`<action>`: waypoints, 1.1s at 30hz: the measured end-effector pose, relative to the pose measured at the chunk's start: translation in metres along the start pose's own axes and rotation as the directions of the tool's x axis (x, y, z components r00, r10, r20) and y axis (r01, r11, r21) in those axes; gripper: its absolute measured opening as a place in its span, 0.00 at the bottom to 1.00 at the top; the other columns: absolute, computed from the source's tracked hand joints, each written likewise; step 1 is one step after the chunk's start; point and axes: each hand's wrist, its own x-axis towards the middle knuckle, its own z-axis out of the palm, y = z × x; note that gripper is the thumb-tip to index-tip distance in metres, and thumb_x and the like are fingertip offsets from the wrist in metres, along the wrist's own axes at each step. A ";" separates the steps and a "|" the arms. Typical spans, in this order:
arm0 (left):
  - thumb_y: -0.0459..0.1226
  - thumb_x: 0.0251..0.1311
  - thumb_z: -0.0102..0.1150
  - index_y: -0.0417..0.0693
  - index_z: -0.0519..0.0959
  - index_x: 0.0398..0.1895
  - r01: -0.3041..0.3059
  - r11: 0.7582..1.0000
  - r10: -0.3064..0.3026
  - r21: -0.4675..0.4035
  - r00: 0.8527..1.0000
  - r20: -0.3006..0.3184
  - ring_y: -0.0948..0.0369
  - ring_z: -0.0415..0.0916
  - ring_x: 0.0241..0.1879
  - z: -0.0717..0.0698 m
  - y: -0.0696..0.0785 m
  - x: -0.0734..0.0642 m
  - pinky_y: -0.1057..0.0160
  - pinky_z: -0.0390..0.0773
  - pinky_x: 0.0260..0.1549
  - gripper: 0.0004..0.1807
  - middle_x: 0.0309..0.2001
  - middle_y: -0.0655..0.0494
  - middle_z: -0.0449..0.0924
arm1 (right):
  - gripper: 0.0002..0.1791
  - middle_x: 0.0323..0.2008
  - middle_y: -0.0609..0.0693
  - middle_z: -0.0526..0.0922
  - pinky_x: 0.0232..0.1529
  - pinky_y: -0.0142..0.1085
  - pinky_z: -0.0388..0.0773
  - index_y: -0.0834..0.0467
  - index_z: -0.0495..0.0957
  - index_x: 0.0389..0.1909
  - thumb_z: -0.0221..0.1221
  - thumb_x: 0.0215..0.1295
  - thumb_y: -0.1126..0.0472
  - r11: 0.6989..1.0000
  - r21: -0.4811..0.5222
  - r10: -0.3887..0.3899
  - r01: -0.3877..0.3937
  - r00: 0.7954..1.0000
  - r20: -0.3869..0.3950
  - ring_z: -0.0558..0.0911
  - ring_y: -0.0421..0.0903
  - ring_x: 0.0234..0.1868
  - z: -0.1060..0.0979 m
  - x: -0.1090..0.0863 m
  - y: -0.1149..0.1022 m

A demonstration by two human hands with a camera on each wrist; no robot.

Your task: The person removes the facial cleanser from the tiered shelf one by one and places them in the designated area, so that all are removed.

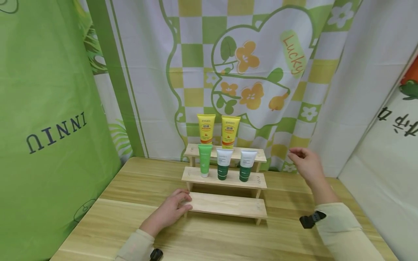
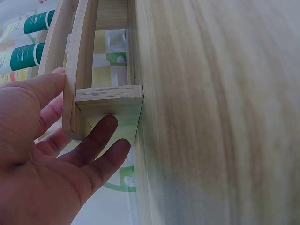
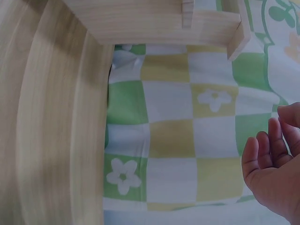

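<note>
A three-step wooden stand [image 1: 225, 204] stands on the table. My left hand [image 1: 169, 208] rests at the left end of its lowest board; in the left wrist view that hand [image 2: 56, 145] has its thumb at the board and slightly bent fingers by the end support. My right hand [image 1: 305, 165] is raised to the right of the stand, loosely curled and holding nothing visible. Two yellow tubes [image 1: 206, 128] stand on the top step. On the middle step are a light green tube [image 1: 205, 159] and two white-and-dark-green tubes [image 1: 223, 163], all upright on their caps.
The wood-grain table [image 1: 209, 241] extends in front of the stand. A checked, flowered curtain [image 1: 196, 54] hangs behind it. Green cloth [image 1: 49, 90] hangs at the left and a white printed cloth [image 1: 385, 152] at the right.
</note>
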 end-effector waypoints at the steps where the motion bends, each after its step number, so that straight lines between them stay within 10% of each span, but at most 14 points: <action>1: 0.47 0.66 0.60 0.52 0.78 0.44 0.001 1.000 -0.001 -0.001 1.000 0.000 0.47 0.70 0.60 0.000 0.000 0.000 0.47 0.70 0.58 0.11 0.60 0.50 0.71 | 0.22 0.40 0.50 0.78 0.31 0.27 0.73 0.69 0.76 0.53 0.58 0.71 0.55 1.000 0.009 0.001 -0.001 1.000 0.002 0.74 0.37 0.35 0.002 0.001 -0.002; 33: 0.48 0.67 0.59 0.52 0.77 0.44 0.007 1.000 -0.007 -0.017 1.000 0.004 0.47 0.70 0.60 0.000 -0.002 0.000 0.47 0.69 0.59 0.11 0.60 0.49 0.70 | 0.25 0.49 0.57 0.78 0.48 0.45 0.77 0.64 0.75 0.57 0.61 0.69 0.49 0.986 0.166 -0.028 0.000 0.986 0.167 0.77 0.56 0.48 0.058 0.026 -0.075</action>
